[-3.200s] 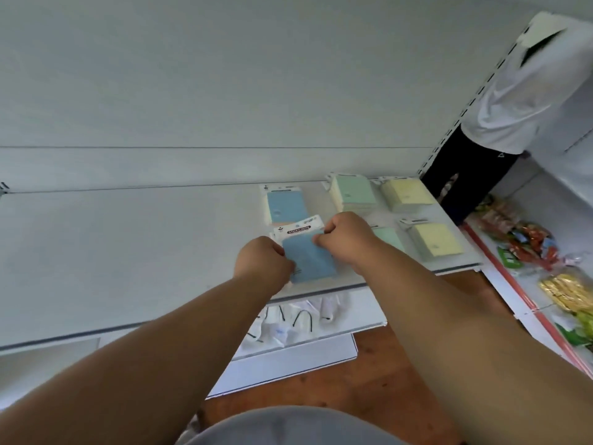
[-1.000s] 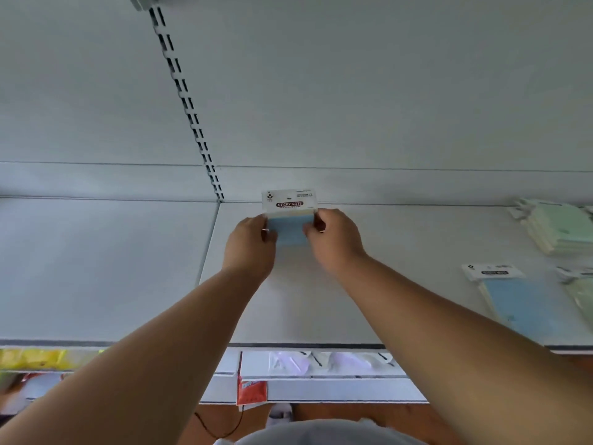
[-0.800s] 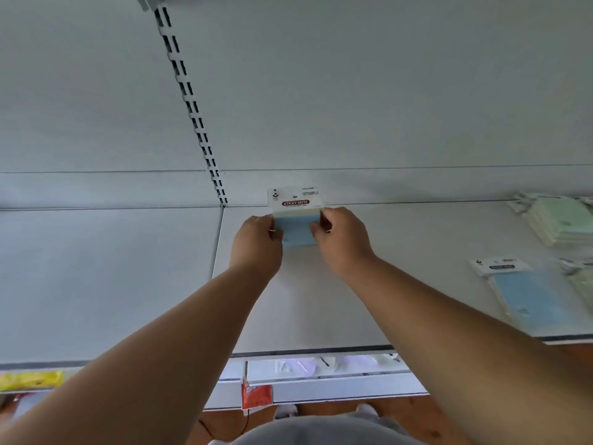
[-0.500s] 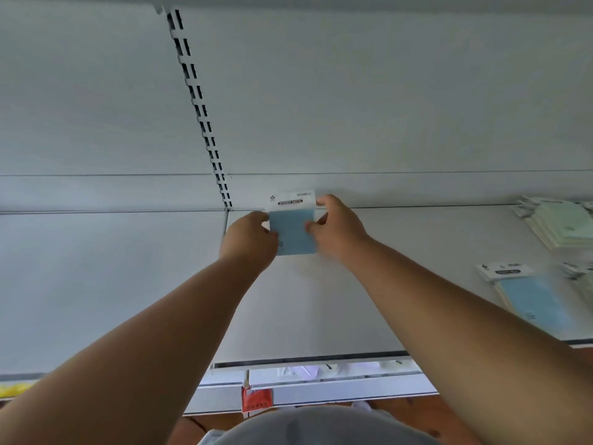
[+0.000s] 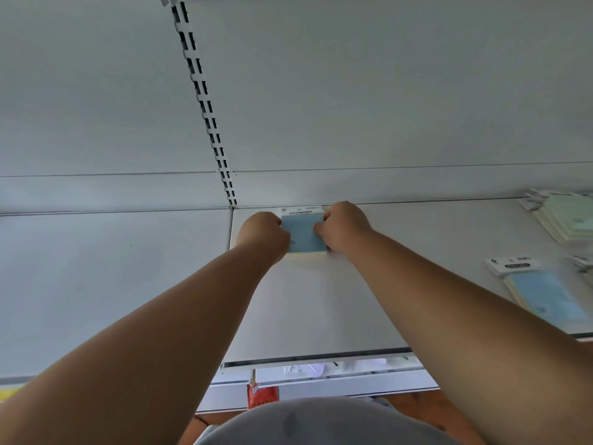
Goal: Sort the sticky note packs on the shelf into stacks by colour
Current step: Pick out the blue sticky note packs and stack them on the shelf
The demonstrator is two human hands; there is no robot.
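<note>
A blue sticky note pack (image 5: 305, 234) with a white header card lies flat at the back of the white shelf (image 5: 321, 309), close to the back panel. My left hand (image 5: 264, 234) grips its left edge and my right hand (image 5: 345, 228) grips its right edge. Another blue pack (image 5: 545, 293) lies near the shelf's front at the far right. A stack of green packs (image 5: 569, 216) sits at the back right, cut off by the frame edge.
A slotted upright rail (image 5: 205, 104) runs up the back panel just left of the held pack. The neighbouring shelf board (image 5: 112, 284) extends to the left. A red tag (image 5: 261, 395) hangs below the shelf's front edge.
Both hands have carried the blue pack from the right side of the shelf to the left, then lowered it from upright to flat at the shelf's back.
</note>
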